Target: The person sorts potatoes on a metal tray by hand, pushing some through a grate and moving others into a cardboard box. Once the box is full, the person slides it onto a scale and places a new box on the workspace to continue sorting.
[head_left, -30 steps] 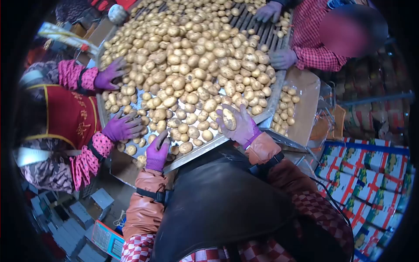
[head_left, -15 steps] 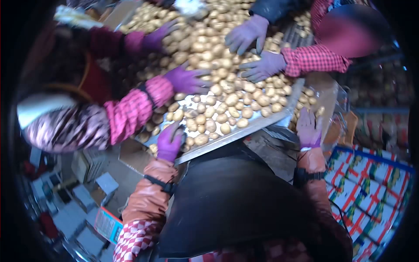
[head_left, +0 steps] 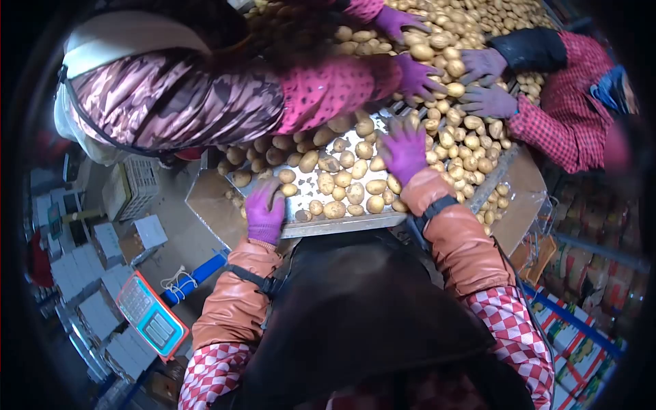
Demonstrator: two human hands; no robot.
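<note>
My right hand [head_left: 406, 152], in a purple glove with a greyish palm side, lies with fingers spread over potatoes [head_left: 355, 193] on a metal sorting tray [head_left: 348, 226]. My left hand [head_left: 265, 210], gloved alike, is at the tray's front left, close to a few potatoes. Its fingers are curled together, and whatever lies under them is hidden. Pale potatoes are scattered thinly on the tray between my hands. They lie thickly to the right and in a large heap [head_left: 488, 20] behind.
A co-worker's purple-gloved hands [head_left: 418, 76] reach in from the left, another's gloved hands [head_left: 489, 102] from the right. Cardboard [head_left: 526, 181] flanks the tray. A digital scale [head_left: 152, 321] and a crate [head_left: 140, 183] stand lower left, printed cartons [head_left: 570, 328] lower right.
My right hand has moved left from beyond the tray's right edge onto the potatoes. My left hand stays near the front left corner. The view has turned, and the co-workers' hands have come closer together.
</note>
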